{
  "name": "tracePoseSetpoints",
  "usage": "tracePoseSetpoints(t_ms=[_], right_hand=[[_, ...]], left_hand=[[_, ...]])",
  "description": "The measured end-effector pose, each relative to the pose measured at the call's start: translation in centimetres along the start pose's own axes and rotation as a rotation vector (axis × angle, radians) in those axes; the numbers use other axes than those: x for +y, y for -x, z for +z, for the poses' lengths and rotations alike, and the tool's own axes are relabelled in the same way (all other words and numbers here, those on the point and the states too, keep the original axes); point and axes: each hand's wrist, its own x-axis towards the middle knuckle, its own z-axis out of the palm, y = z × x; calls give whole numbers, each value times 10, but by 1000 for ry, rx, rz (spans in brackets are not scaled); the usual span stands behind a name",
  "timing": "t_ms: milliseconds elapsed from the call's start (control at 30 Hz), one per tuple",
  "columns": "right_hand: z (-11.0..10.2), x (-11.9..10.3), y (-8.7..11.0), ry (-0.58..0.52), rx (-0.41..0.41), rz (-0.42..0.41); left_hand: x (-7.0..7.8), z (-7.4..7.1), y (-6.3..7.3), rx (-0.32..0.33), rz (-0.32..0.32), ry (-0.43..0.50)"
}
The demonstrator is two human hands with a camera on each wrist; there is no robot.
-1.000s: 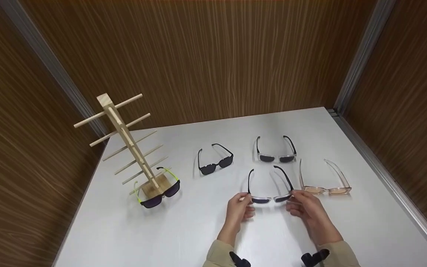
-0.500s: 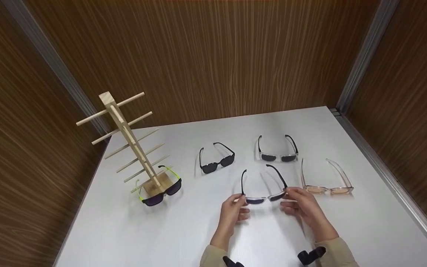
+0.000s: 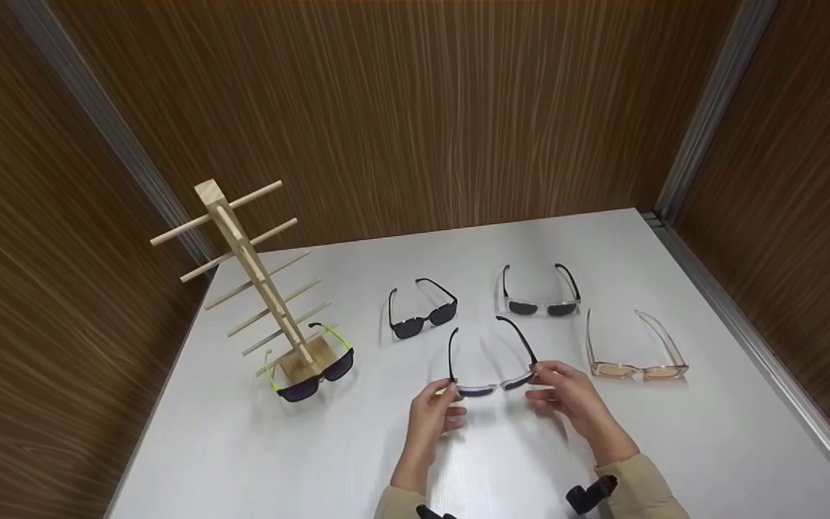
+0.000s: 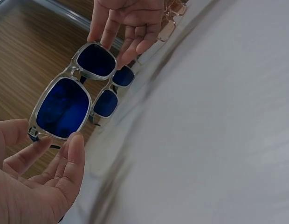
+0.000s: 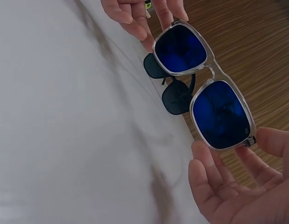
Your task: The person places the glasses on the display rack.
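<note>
The left hand and right hand pinch opposite ends of the clear sunglasses, each grip closed. Held above the table, they have shifted left, nearer the rack; they appear in transit, not yet set down.

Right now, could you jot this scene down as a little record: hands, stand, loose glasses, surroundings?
Held: clear-framed sunglasses with dark arms, unfolded, lifted off the table
Left hand: pinches one end of the frame
Right hand: pinches the other end
Stand: wooden stand with crossing pegs
On stand: black-and-green sunglasses, at the lowest level
Lying loose: black sunglasses; second clear-framed pair; pink-tinted glasses
Loose pairs' arms: all unfolded
Surroundings: white tabletop, wood-grain walls
</note>
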Motion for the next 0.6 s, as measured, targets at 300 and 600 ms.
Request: tracePoseSetpoints(t_ms=[300, 600], right_hand=[[18, -1, -2, 23, -29, -16], [40, -1, -2, 46, -49, -22]], left_hand=[[2, -16, 7, 16, 24, 2], [5, -34, 16, 60, 34, 36]])
